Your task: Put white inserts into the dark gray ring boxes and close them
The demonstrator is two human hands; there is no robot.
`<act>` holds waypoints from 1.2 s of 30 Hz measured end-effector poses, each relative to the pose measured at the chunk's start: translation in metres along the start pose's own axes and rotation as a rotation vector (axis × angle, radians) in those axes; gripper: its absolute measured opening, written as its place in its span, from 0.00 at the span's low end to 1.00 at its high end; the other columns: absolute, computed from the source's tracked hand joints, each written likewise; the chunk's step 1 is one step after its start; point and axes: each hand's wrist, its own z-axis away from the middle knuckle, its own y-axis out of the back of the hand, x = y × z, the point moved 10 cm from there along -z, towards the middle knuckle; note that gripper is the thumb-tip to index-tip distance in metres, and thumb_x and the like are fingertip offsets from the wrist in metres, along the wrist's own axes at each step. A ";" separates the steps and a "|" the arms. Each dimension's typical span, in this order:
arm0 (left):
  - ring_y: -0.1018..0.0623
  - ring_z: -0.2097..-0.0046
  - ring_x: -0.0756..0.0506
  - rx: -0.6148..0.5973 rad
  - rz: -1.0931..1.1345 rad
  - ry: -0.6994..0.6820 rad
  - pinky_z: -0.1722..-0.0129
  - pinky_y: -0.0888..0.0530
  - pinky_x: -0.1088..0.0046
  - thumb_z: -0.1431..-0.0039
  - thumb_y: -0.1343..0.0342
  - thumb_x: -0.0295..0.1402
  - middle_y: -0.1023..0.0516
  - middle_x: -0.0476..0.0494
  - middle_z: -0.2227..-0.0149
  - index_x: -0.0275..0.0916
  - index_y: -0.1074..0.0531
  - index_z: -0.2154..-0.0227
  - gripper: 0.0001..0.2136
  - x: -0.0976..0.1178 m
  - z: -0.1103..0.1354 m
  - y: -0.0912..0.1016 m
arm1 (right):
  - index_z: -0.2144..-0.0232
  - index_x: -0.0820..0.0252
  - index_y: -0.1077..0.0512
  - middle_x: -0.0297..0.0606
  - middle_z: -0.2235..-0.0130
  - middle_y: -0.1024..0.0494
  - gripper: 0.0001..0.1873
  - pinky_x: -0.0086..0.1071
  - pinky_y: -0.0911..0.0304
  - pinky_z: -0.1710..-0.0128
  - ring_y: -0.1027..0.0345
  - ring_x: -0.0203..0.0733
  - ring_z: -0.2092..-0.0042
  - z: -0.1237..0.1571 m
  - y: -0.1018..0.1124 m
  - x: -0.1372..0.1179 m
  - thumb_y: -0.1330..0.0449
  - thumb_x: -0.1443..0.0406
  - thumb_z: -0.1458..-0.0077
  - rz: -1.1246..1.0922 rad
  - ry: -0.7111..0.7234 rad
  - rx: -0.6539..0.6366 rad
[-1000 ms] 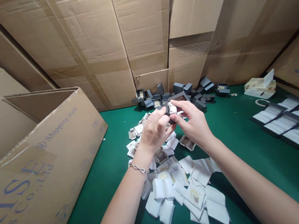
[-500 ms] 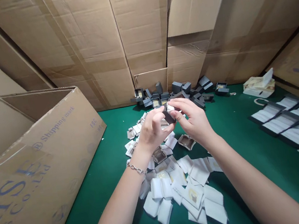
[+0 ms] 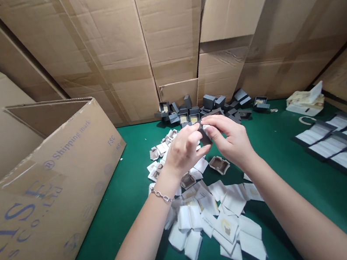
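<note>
Between my two hands, above the green table, is a small dark box [image 3: 205,137]. My left hand [image 3: 183,148] grips the box from its left side, fingers and thumb around it. With thumb and fingers pinched together, my right hand [image 3: 229,136] holds a small white piece [image 3: 206,127] at the box's opening; its exact kind is mostly hidden by the fingers. Under my hands lie several small grey-brown trays with white edges, among them one tray [image 3: 219,165] just below my right hand. Closer to me spreads a heap of folded white papers [image 3: 225,228].
Several small black boxes [image 3: 210,101] are piled against the cardboard wall [image 3: 108,56]. A large open carton [image 3: 55,203] stands on the left. On the right sit a black divided tray with white contents [image 3: 344,137] and a white packet [image 3: 305,101]. The green table [image 3: 283,147] lies underneath.
The whole view has shifted slightly, so the scene appears a little further right. Both hands stay together at the dark box, and the white piece shows less between my right fingers.
</note>
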 end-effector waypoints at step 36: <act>0.21 0.55 0.45 0.086 0.092 0.108 0.65 0.22 0.72 0.45 0.41 0.34 0.24 0.37 0.56 0.42 0.46 0.57 0.19 -0.003 -0.005 0.009 | 0.61 0.56 0.27 0.42 0.55 0.22 0.10 0.38 0.29 0.61 0.27 0.44 0.55 0.004 0.002 0.009 0.43 0.61 0.43 -0.218 -0.097 0.068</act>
